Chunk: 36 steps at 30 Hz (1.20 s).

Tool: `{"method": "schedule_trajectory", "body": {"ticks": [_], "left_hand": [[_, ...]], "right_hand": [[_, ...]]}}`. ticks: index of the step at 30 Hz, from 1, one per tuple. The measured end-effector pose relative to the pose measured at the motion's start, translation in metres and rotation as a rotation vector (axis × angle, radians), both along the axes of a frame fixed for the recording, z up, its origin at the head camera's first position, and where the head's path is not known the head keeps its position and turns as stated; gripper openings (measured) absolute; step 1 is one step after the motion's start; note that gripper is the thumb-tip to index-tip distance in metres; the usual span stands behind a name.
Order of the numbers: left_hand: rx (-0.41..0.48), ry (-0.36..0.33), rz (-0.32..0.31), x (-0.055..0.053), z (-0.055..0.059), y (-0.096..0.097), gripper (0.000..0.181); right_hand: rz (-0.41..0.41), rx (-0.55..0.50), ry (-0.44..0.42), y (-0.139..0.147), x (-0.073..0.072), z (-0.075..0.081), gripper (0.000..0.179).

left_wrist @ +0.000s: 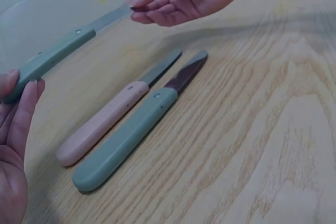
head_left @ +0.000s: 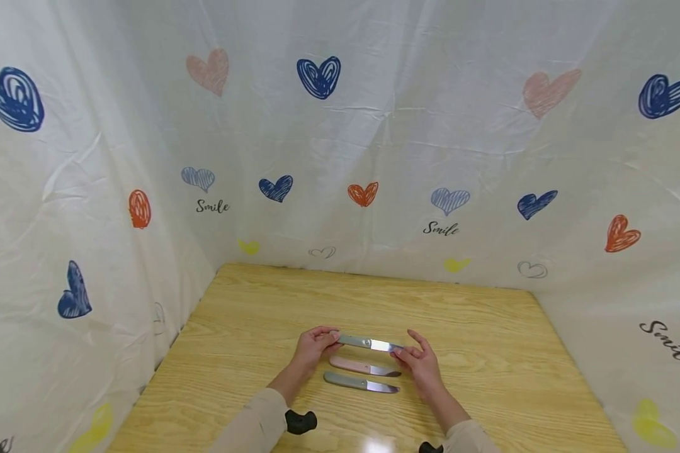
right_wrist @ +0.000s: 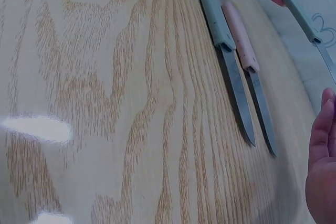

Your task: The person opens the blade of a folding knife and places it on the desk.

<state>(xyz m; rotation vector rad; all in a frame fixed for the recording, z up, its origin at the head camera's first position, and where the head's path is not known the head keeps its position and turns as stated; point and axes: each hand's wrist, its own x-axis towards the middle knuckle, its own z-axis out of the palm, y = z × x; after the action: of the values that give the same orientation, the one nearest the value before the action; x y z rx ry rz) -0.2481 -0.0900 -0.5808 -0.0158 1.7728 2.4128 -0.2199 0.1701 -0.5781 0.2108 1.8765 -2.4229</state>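
Between both hands a green-handled knife [head_left: 355,341] is held up above the table, its blade pointing right. My left hand [head_left: 313,347] pinches the end of the handle. The thumb and fingertips of my right hand [head_left: 422,366] pinch the blade near its tip, with one finger raised. On the table just below lie a pink-handled knife [left_wrist: 102,125] and, nearer me, a second green-handled knife [left_wrist: 126,142]. These two are side by side, almost parallel, blades also to the right. The right wrist view shows the pink-handled knife [right_wrist: 240,38] and the nearer green-handled knife [right_wrist: 215,17] clearly.
A wooden table [head_left: 249,308] lies under the knives. White curtains [head_left: 396,138] printed with hearts and "Smile" enclose it at the back and both sides. Black straps [head_left: 301,422] sit at the wrists.
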Motion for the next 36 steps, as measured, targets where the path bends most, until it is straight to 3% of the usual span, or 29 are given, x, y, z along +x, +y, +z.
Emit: {"method": "schedule_trajectory", "body": {"ticks": [8,15,19,27,31,36], "left_hand": [[-0.060,-0.015,-0.040,0.000,-0.004,-0.004,0.032],[-0.080,0.001,-0.037,0.002,-0.009,-0.007,0.037],[-0.093,-0.003,-0.017,0.000,-0.011,-0.008,0.036],[-0.203,0.014,0.055,0.000,-0.013,-0.008,0.029],[-0.184,-0.003,0.066,0.000,-0.014,-0.009,0.028],[-0.167,-0.016,0.063,-0.001,-0.015,-0.010,0.029]], "right_hand": [[-0.027,0.030,-0.103,0.002,-0.004,-0.003,0.035],[-0.006,-0.074,-0.152,0.006,-0.003,-0.009,0.007],[0.007,-0.084,-0.185,0.008,-0.004,-0.009,0.006],[-0.036,-0.050,-0.235,0.010,-0.005,-0.009,0.007],[-0.038,-0.008,-0.227,0.008,-0.006,-0.012,0.005],[-0.027,0.107,-0.178,0.006,-0.008,-0.013,0.022]]}}
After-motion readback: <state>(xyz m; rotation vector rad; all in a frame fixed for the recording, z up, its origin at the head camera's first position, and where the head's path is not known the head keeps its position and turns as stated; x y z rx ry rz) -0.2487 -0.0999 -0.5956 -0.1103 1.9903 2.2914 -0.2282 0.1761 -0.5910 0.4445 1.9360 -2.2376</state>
